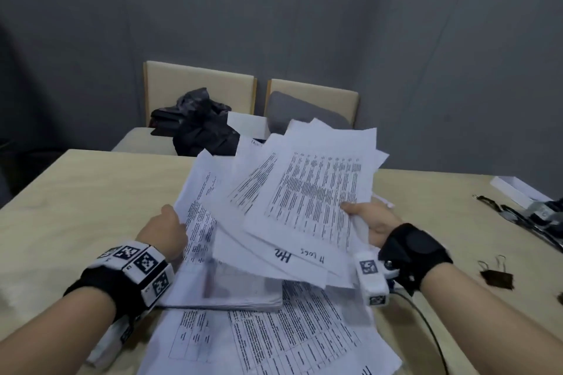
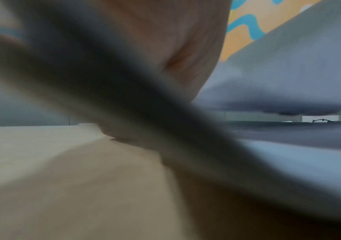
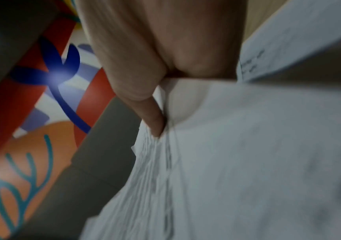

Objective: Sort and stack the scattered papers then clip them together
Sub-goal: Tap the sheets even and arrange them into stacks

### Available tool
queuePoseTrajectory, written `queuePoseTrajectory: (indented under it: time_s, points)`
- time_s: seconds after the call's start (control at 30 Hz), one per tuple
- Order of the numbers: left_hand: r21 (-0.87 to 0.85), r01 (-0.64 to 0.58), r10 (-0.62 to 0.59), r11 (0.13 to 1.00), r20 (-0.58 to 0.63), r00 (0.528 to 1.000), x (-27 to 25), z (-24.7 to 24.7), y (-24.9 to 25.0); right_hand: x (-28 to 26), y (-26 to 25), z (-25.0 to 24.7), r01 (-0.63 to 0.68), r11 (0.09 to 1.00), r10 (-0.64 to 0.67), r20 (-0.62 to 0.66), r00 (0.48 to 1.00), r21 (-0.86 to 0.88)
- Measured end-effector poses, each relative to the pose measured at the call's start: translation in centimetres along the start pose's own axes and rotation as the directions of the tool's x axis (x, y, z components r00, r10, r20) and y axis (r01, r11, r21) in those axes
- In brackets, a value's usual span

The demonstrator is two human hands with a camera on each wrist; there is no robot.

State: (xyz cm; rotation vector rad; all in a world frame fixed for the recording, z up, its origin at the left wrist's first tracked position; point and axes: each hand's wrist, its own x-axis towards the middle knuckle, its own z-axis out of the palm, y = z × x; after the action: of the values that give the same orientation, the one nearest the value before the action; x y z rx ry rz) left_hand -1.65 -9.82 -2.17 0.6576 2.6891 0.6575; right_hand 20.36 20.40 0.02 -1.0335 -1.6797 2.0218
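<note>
Gathering step: a fanned sheaf of white printed papers (image 1: 292, 192) is pinched by the right hand (image 1: 373, 222); the left hand's (image 1: 166, 230) grip cannot be told. Squaring against the pale wooden table (image 1: 76, 207) is called for next.

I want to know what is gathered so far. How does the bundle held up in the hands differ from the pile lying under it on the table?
The bundle is lifted and tilted, gripped by the right hand; the pile lies flat on the table. The bundle's sheets fan out askew; the pile's edges look squared. Both are white printed sheets, unclipped.
</note>
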Motion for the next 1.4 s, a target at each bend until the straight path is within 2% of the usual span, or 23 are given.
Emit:
queuePoseTrajectory:
  time_s: [0.07, 0.2, 0.33, 0.47, 0.63, 0.77, 0.83, 0.93, 1.0, 1.1, 1.17, 1.23, 1.3, 1.4]
  points:
    - [-0.002, -0.023, 0.023, 1.0, 0.021, 1.0, 0.0, 0.0, -0.3, 0.7, 1.6, 2.4, 0.027, 0.991, -0.031, -0.028, 0.999, -0.13]
    - [-0.049, -0.042, 0.043, 0.998, 0.007, 0.999, 0.3, 0.2, -0.6, 1.3, 3.1, 4.6, 0.06, 0.921, -0.039, 0.061, 0.997, -0.386]
    - [-0.077, -0.05, 0.051, 0.996, 0.01, 0.999, 0.4, 0.2, -0.7, 1.4, 3.1, 4.7, 0.01, 0.941, -0.008, 0.007, 1.0, -0.338]
    - [0.017, -0.063, 0.062, 0.998, 0.064, 0.996, 0.4, 0.2, -1.1, 1.3, 3.3, 4.8, 0.032, 0.942, -0.028, 0.017, 0.999, -0.333]
    - [0.003, -0.061, 0.061, 0.998, 0.079, 0.995, 0.4, 0.2, -1.1, 1.9, 3.8, 4.0, 0.066, 0.815, 0.01, 0.127, 0.992, -0.576]
    - [0.027, -0.057, 0.055, 0.998, 0.072, 0.996, 0.6, 0.2, -1.2, 1.5, 3.9, 4.1, 0.118, 0.806, 0.026, 0.235, 0.972, -0.579]
    - [0.055, -0.061, 0.057, 0.997, 0.072, 0.996, 0.8, 0.3, -1.2, 1.9, 4.2, 3.8, 0.105, 0.829, 0.005, 0.195, 0.981, -0.549]
    - [0.077, -0.062, 0.057, 0.995, 0.074, 0.996, 1.2, 0.5, -1.2, 2.4, 4.6, 3.0, 0.039, 0.847, -0.036, 0.016, 0.999, -0.529]
    - [0.098, -0.066, 0.059, 0.993, 0.076, 0.995, 1.5, 0.6, -1.5, 2.3, 4.5, 3.3, 0.026, 0.845, -0.064, -0.053, 0.997, -0.534]
    - [0.122, -0.082, 0.072, 0.989, 0.083, 0.994, 1.9, 0.7, -1.9, 0.8, 3.7, 5.2, -0.004, 0.824, -0.007, -0.018, 1.0, -0.566]
    - [0.117, -0.093, 0.084, 0.989, 0.079, 0.993, 2.0, 0.7, -1.9, 0.1, 3.1, 5.8, 0.043, 0.751, -0.006, 0.059, 0.998, -0.659]
    - [0.117, -0.089, 0.08, 0.989, 0.078, 0.994, 2.0, 0.8, -1.8, 0.1, 2.5, 6.2, 0.118, 0.668, -0.074, 0.093, 0.993, -0.735]
    - [0.1, -0.075, 0.067, 0.992, 0.076, 0.995, 1.9, 0.8, -1.7, 1.0, 2.7, 6.0, 0.128, 0.695, -0.14, 0.041, 0.989, -0.707]
    - [0.055, -0.069, 0.065, 0.996, 0.076, 0.995, 1.8, 0.8, -1.8, 1.5, 2.5, 5.6, 0.089, 0.809, -0.181, -0.101, 0.978, -0.581]
